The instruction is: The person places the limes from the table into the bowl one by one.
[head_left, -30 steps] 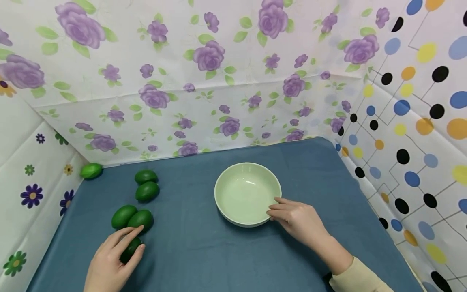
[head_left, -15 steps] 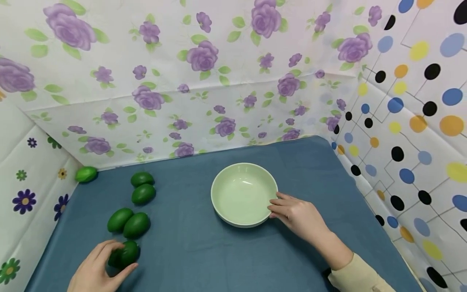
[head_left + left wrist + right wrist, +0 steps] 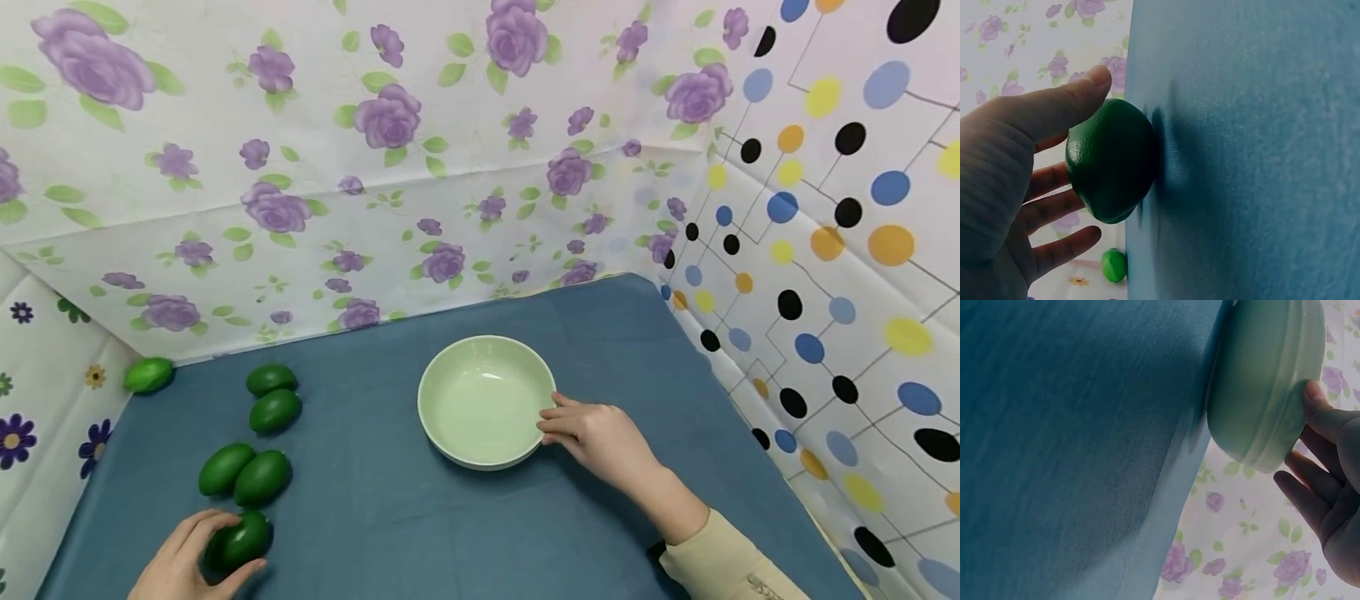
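In the head view my left hand (image 3: 180, 558) is at the lower left, thumb and fingers spread on either side of a dark green lime (image 3: 243, 540). The fingertips touch its far side, while the thumb stands a little apart from it. In the left wrist view this lime (image 3: 1113, 159) sits on the blue cloth, the thumb overlapping its edge and the other fingers spread behind. My right hand (image 3: 600, 437) holds the rim of a pale green bowl (image 3: 483, 408) at its right side. The right wrist view shows the thumb on the bowl's (image 3: 1266, 381) rim and fingers behind it.
Two dark green limes (image 3: 262, 478) lie beyond the left hand, with another pair (image 3: 275, 411) farther back. A brighter green lime (image 3: 148, 375) sits in the back left corner. Blue cloth (image 3: 360, 508) covers the table, and patterned sheets (image 3: 450, 208) stand around it.
My left hand has drawn back toward the lower left, its fingers leaving the farther limes and coming beside the nearest one. The right hand stays at the bowl. The whole view has shifted slightly.
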`<action>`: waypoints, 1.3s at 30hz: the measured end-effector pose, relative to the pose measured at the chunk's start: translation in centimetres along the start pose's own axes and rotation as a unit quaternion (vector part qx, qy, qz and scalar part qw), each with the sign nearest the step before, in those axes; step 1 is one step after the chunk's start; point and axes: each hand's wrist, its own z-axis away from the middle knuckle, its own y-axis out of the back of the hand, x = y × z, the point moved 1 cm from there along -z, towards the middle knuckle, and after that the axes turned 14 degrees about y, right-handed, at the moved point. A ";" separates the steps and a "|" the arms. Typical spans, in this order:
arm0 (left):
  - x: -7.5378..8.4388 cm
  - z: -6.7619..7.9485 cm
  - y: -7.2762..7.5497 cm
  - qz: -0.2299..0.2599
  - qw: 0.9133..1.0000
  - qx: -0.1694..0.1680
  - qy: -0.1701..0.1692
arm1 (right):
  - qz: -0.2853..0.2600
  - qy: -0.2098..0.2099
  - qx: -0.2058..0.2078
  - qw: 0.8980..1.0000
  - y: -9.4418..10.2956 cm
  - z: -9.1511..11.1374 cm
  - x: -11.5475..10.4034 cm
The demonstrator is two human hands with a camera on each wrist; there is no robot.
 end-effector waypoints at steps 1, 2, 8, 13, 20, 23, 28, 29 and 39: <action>-0.1 0.0 0.0 -0.001 1.000 -0.004 0.002 | -0.003 -0.004 -0.001 1.000 0.0 -0.1 0.0; -0.2 0.0 0.0 -0.002 1.000 -0.009 0.003 | -0.004 -0.006 -0.003 1.000 0.0 -0.1 -0.1; -0.7 0.0 -0.4 0.013 1.000 -0.002 -0.022 | -0.012 -0.026 -0.008 1.000 0.1 -0.1 -0.2; -0.8 -0.2 -0.5 0.023 0.999 -0.017 -0.029 | -0.013 -0.035 -0.002 0.999 0.2 0.1 -0.1; -1.1 -0.3 -0.6 0.017 0.999 -0.036 -0.015 | -0.024 -0.040 -0.001 0.999 0.2 0.0 0.1; -1.2 -0.2 -0.7 0.020 0.999 -0.026 -0.021 | -0.026 -0.041 -0.003 0.999 0.2 -0.1 0.1; -1.4 -0.1 -1.1 0.025 0.999 -0.007 -0.035 | -0.024 -0.040 -0.003 0.999 0.1 0.0 0.1; -1.4 -0.1 -1.2 0.026 0.999 -0.002 -0.039 | -0.024 -0.040 -0.002 0.999 0.0 0.0 0.1; -1.8 0.2 -1.3 0.049 0.996 0.048 -0.053 | -0.023 -0.043 -0.002 0.999 -0.3 0.0 0.0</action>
